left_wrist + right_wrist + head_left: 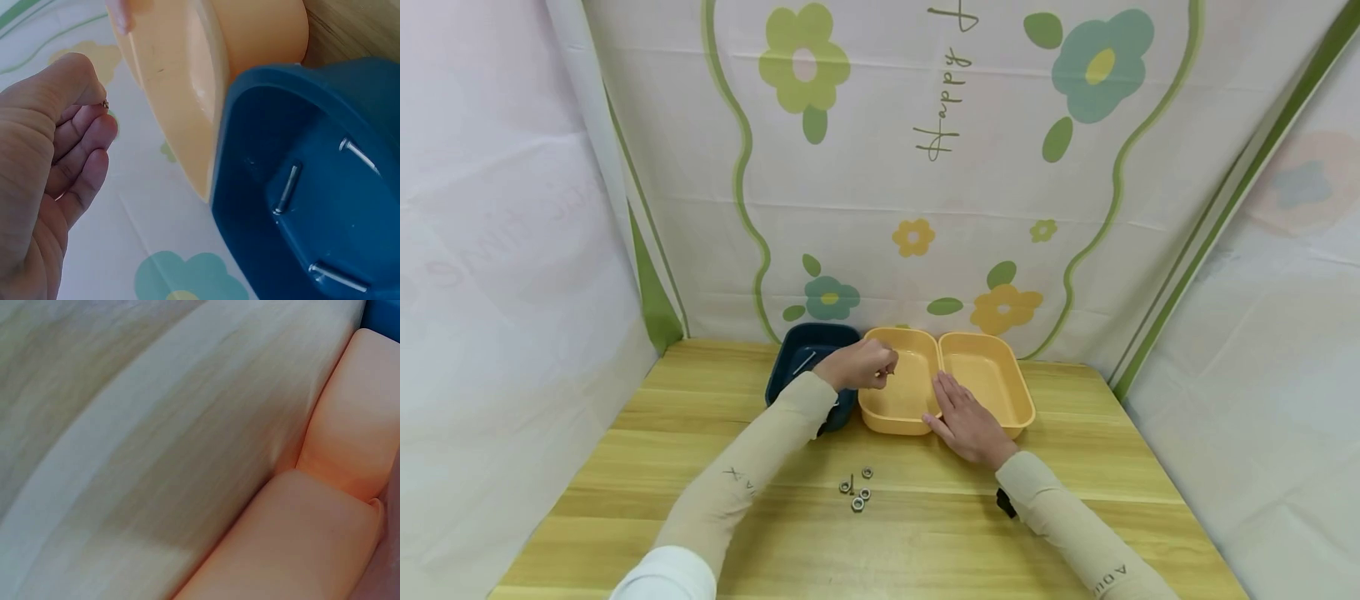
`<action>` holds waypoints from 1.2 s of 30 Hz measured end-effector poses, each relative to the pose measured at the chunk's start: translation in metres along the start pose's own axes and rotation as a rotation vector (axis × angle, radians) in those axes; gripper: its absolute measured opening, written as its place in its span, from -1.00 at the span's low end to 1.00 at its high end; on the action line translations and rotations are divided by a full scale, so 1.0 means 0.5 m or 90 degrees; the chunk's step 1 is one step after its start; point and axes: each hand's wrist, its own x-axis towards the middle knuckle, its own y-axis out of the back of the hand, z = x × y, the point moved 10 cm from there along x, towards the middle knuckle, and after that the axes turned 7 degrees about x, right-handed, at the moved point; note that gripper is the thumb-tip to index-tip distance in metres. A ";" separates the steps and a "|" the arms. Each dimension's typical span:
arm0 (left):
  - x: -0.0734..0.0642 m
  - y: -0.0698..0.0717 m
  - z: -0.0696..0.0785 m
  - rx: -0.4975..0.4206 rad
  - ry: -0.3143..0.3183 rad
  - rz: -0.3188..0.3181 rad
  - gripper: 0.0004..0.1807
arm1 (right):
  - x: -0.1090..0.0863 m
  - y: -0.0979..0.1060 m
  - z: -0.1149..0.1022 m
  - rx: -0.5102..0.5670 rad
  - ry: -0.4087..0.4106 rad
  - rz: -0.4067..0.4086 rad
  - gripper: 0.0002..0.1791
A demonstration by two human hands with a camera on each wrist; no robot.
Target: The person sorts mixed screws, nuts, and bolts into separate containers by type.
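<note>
My left hand (861, 365) is over the middle yellow bin (898, 427), near its edge beside the dark blue bin (772, 367). Thumb and forefinger pinch a small screw (105, 105); only its tip shows, the rest hidden by the fingers. Inside the blue bin, in the left wrist view, lie long silvery bolts (288, 187). My right hand (966, 421) rests with straight fingers on the adjoining rims of the middle bin and the right yellow bin (1026, 400). The right wrist view shows the outer walls of the yellow bins (287, 544), with little of the hand.
Several metal nuts (858, 504) and a thin upright screw (852, 483) are on the wooden table (925, 542) in front of the bins. Behind the bins hangs a flower-printed cloth (850, 183), with more cloth at both sides.
</note>
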 end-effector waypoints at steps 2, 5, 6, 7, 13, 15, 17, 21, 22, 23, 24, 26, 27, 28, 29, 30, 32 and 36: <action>0.004 -0.004 -0.006 -0.004 0.004 0.004 -0.91 | 0.001 0.000 0.000 -0.004 0.002 0.002 -0.12; 0.009 -0.015 -0.018 -0.006 0.016 0.004 -0.88 | 0.003 -0.001 0.000 -0.003 0.003 0.003 -0.12; 0.010 -0.017 -0.021 -0.007 0.020 0.005 -0.86 | 0.004 -0.001 0.000 -0.002 0.002 0.003 -0.12; 0.011 -0.021 -0.025 -0.008 0.026 0.003 -0.85 | 0.004 -0.002 0.001 0.000 0.001 0.002 -0.12; 0.015 -0.039 -0.038 0.004 0.056 -0.011 -0.94 | 0.005 -0.006 0.004 0.002 -0.005 -0.003 -0.11; 0.015 -0.042 -0.039 0.018 0.068 -0.017 -0.98 | 0.004 -0.006 0.004 0.002 -0.004 -0.002 -0.11; 0.013 -0.043 -0.040 0.031 0.084 -0.025 -0.92 | 0.004 -0.006 0.003 0.001 -0.003 -0.002 -0.11; 0.006 -0.042 -0.040 0.045 0.101 -0.045 -0.77 | 0.004 -0.005 0.003 0.002 -0.005 -0.003 -0.11; 0.004 -0.041 -0.040 0.042 0.102 -0.048 -0.75 | 0.003 -0.004 0.002 0.002 -0.004 -0.001 -0.12; 0.002 -0.039 -0.038 0.042 0.100 -0.051 -0.74 | 0.002 -0.003 0.001 0.004 -0.003 0.000 -0.12; 0.000 -0.037 -0.036 0.043 0.095 -0.050 -0.75 | 0.002 -0.002 0.000 0.004 -0.002 0.001 -0.12; -0.004 -0.030 -0.030 0.045 0.082 -0.047 -0.77 | 0.000 0.000 -0.001 0.002 0.000 0.001 -0.12; -0.006 -0.026 -0.027 0.048 0.074 -0.044 -0.78 | -0.001 0.001 -0.002 0.001 0.001 0.002 -0.12; -0.009 -0.022 -0.024 0.051 0.064 -0.040 -0.78 | -0.002 0.002 -0.003 0.002 0.001 0.000 -0.12; -0.011 -0.018 -0.020 0.055 0.056 -0.037 -0.79 | -0.002 0.002 -0.003 0.000 0.001 -0.001 -0.12; -0.014 -0.014 -0.016 0.058 0.046 -0.033 -0.81 | -0.003 0.002 -0.003 -0.001 0.001 -0.002 -0.12; -0.022 -0.005 -0.009 0.058 0.033 -0.029 -0.81 | -0.003 0.003 -0.004 0.000 0.002 0.000 -0.12; -0.039 0.010 0.006 0.058 0.013 -0.030 -0.83 | -0.002 0.004 -0.005 0.002 0.006 0.009 -0.12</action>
